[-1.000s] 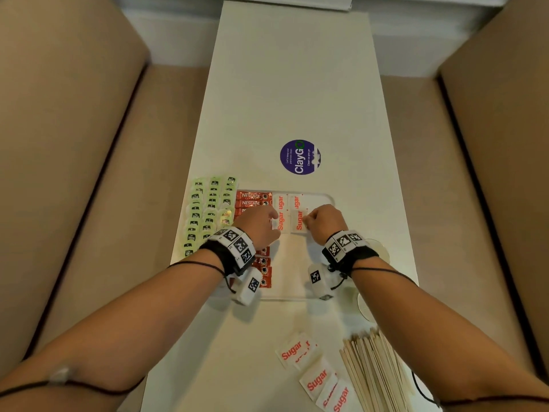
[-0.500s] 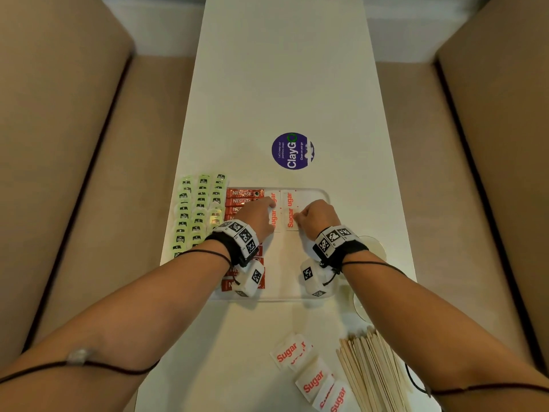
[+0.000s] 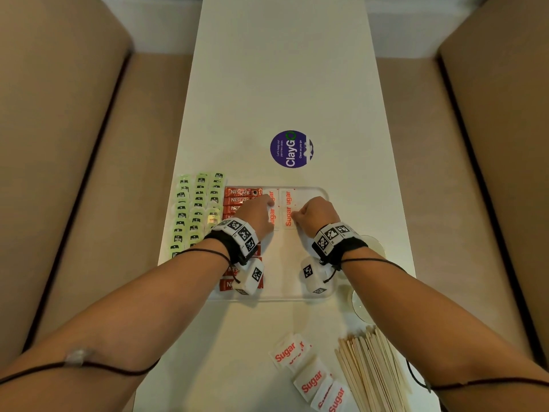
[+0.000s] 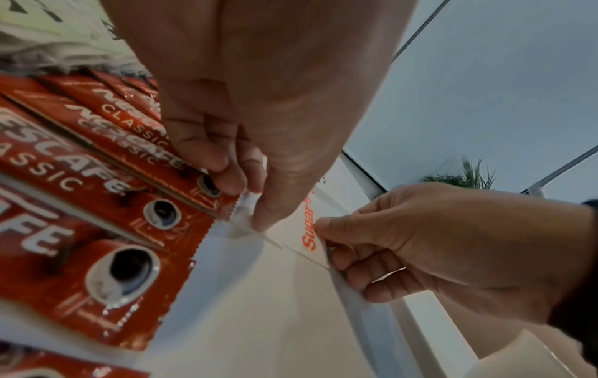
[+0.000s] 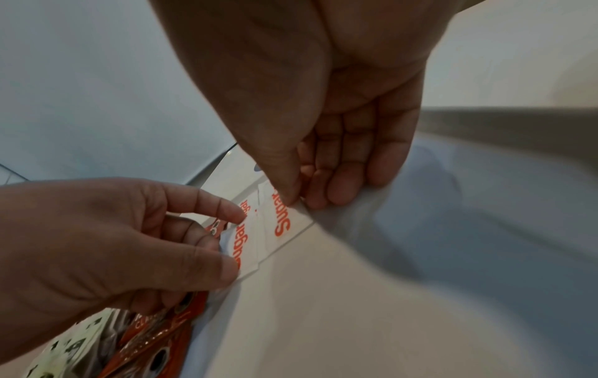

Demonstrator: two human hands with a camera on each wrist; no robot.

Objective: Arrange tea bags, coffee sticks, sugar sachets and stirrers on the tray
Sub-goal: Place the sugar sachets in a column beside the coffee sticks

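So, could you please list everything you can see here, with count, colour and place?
Tray: one, clear, mid-table.
Tea bags: many, pale green, rows at the tray's left side.
Coffee sticks: several, red, column on the tray's left part.
Sugar sachets on tray: four visible, white with orange print, far middle.
Loose sugar sachets: about four, near edge of table.
Stirrers: one bundle, pale wood, near right.
Sticker: one, purple, beyond the tray.
Table: one, white.
Left hand: pinches a tray sachet.
Right hand: pinches the neighbouring sachet.

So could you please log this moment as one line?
left hand: pinches sugar sachet | right hand: pinches neighbouring sachet | both on tray
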